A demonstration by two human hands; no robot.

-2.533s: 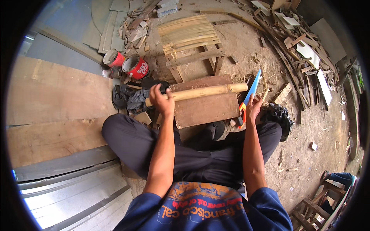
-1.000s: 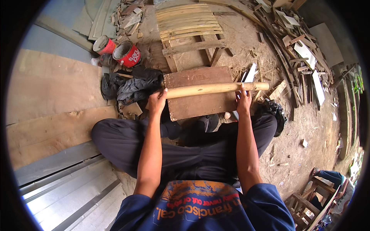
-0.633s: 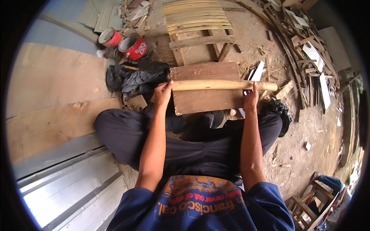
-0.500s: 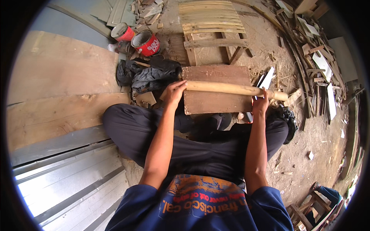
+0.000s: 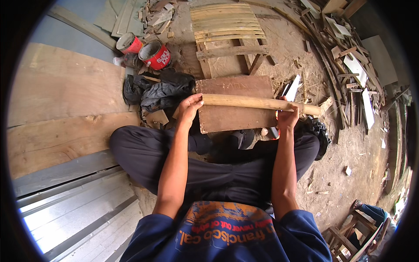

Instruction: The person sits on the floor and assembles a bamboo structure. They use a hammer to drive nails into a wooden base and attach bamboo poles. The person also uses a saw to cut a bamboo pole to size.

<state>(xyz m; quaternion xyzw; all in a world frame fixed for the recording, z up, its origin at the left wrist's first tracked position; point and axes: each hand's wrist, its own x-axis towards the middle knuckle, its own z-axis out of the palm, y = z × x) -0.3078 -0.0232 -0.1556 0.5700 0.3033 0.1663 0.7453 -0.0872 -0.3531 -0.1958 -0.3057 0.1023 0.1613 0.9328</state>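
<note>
A pale bamboo pole (image 5: 244,101) lies crosswise in front of me, over a brown wooden board (image 5: 235,123). My left hand (image 5: 190,109) is closed on its left end, fingertips at the cut edge. Further along, my right hand (image 5: 288,117) grips the pole from below, just past the board's right side. A thicker joint ring and the pole's right end stick out beyond that hand. Behind the right hand a pointed white blade (image 5: 293,89) shows, with red and dark parts below it; the hand partly hides it.
Crumpled black plastic (image 5: 168,91) and red paint buckets (image 5: 156,56) sit at the far left. A slatted bamboo rack (image 5: 229,26) stands ahead. Scrap wood (image 5: 349,72) is piled at right. Plywood (image 5: 70,87) lies left. Another person's blue sleeve or trouser leg (image 5: 374,212) shows lower right.
The whole view has shifted slightly, so the scene sits further left. My right hand's fingers have curled more around the pole. Left hand and pole stay nearly the same over the board.
</note>
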